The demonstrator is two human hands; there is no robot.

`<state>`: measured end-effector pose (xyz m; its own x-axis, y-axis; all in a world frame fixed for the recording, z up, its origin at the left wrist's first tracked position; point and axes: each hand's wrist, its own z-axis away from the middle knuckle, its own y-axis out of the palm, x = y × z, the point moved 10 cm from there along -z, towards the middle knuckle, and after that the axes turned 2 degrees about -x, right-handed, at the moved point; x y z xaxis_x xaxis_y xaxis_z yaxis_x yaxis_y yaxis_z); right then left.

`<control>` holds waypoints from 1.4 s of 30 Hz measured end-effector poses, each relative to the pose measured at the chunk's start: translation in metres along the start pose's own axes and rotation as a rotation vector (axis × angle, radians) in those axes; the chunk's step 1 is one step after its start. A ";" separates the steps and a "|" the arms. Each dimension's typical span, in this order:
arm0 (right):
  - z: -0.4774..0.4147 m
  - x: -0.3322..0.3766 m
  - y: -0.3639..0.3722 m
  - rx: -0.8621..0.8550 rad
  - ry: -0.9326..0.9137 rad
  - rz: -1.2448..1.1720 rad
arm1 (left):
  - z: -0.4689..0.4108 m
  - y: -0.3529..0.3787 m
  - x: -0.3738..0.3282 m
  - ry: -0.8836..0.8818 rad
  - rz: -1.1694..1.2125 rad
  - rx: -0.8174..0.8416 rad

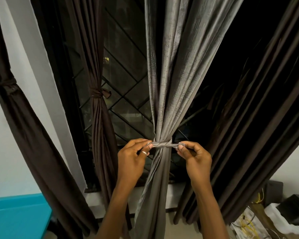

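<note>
A grey curtain hangs in the middle of the view, gathered into a bundle at waist height. A grey tie band is wrapped around the gathered part and crossed over itself in front. My left hand pinches the band's left end between thumb and fingers; a ring sits on one finger. My right hand pinches the band's right end. Both ends are held out sideways, level with the wrap.
Behind the curtain is a dark window with a diagonal metal grille. Two dark brown curtains at left are tied back; another brown curtain hangs loose at right. A turquoise surface sits bottom left, boxes and yellow cables bottom right.
</note>
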<state>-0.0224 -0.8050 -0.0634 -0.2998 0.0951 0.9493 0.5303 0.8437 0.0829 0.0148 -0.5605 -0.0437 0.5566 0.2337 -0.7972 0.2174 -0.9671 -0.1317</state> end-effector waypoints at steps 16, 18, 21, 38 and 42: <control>0.005 -0.017 0.002 0.100 0.094 -0.052 | 0.011 0.010 -0.006 -0.156 0.005 -0.014; 0.006 -0.018 0.002 0.110 0.104 -0.061 | 0.013 0.014 -0.010 -0.165 0.001 -0.022; 0.011 -0.016 0.006 0.146 0.128 -0.072 | 0.020 0.021 -0.015 -0.164 -0.019 -0.005; 0.033 -0.047 -0.028 0.222 0.227 -0.073 | 0.073 0.055 -0.019 -0.364 -0.037 0.033; 0.033 -0.052 -0.037 0.202 0.205 -0.018 | 0.073 0.062 -0.014 -0.390 -0.019 0.054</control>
<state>-0.0527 -0.8237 -0.1263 -0.1301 -0.0126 0.9914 0.3512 0.9345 0.0580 -0.0382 -0.6311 -0.0837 0.2044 0.2065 -0.9569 0.1763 -0.9693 -0.1715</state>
